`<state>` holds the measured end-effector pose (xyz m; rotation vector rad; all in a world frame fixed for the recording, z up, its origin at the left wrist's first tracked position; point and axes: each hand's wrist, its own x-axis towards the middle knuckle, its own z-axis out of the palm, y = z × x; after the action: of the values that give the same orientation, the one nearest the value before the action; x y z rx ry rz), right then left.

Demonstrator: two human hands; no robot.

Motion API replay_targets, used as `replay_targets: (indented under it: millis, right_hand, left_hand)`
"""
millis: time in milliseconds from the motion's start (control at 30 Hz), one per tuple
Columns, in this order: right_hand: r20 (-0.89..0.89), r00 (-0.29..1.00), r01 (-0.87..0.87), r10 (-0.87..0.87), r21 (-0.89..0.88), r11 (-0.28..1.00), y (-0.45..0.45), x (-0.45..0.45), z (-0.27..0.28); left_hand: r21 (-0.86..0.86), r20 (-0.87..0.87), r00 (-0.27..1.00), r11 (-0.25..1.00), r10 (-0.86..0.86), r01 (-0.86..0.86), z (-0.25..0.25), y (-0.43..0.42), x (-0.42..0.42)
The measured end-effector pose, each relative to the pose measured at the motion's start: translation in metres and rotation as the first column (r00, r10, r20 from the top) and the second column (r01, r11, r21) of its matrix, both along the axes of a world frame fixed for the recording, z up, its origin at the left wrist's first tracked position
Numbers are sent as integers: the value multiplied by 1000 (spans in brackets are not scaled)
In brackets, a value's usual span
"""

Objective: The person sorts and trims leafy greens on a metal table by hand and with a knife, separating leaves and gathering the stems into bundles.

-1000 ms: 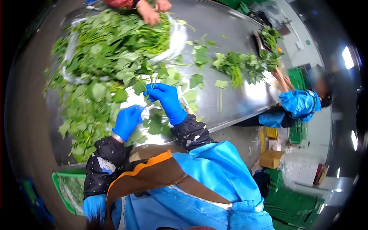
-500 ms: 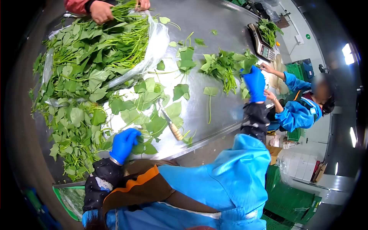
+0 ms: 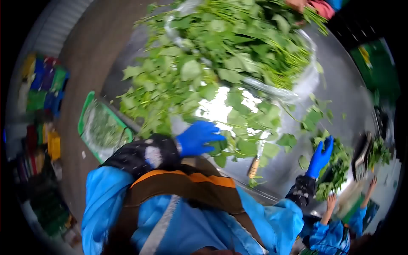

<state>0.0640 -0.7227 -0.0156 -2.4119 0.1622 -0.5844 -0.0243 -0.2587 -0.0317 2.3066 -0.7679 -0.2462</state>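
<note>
My left hand (image 3: 199,138), in a blue glove, is open with fingers spread over the near edge of the loose leafy greens (image 3: 157,100). My right hand (image 3: 321,156), gloved too, is open, fingers apart and nothing between them. Just right of it lies a bunch of leafy greens (image 3: 340,165); whether they touch I cannot tell. Between my hands a knife (image 3: 253,167) with a wooden handle rests among scattered leaves, its blade pointing away from me. Beyond them, a clear plastic bag (image 3: 313,70) holds a large heap of long-stemmed greens (image 3: 242,46).
A co-worker's hand (image 3: 295,4) is at the bagged heap. Another co-worker's hand (image 3: 330,201) is beside the bunch at right, near a scale (image 3: 361,163). A green-rimmed crate (image 3: 88,111) lined with plastic stands by the table's left side. Crates (image 3: 377,70) stand beyond the table.
The view has swung left. My left hand has gone from curled to spread. My right hand, closed near the bunch at the scale end before, is now open on the bunch's nearer side.
</note>
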Motion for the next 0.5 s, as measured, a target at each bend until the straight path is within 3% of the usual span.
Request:
replay_targets:
  millis: [67, 133, 200, 267, 367, 400, 467, 500]
  right_hand:
    - [-239, 966, -113, 96, -57, 992, 33, -19, -13]
    - [-414, 897, -162, 158, 26, 986, 83, -46, -7]
    - [-532, 819, -200, 216, 89, 976, 105, -68, -12]
    - [-525, 811, -182, 258, 192, 964, 129, -90, -14]
    - [-653, 738, -202, 171, 28, 979, 145, -120, -25]
    - [-617, 765, -219, 182, 16, 976, 144, -133, -37]
    - [-643, 752, -197, 144, -11, 980, 150, -151, -49]
    - [-676, 727, -170, 119, -9, 985, 155, -156, -48]
  left_hand:
    - [-4, 38, 994, 995, -102, 102, -11, -9, 1]
    - [67, 57, 989, 989, -136, 132, -15, -9, 3]
    - [264, 98, 988, 960, -121, 91, -30, 1, 3]
    - [243, 155, 985, 964, 75, -112, -48, 28, -2]
    - [349, 324, 896, 842, 304, -412, -55, 87, -3]
    - [330, 370, 849, 801, 378, -500, -47, 111, -2]
    - [458, 448, 822, 700, 352, -548, -42, 158, -2]
    - [455, 414, 832, 708, 368, -540, -37, 173, -1]
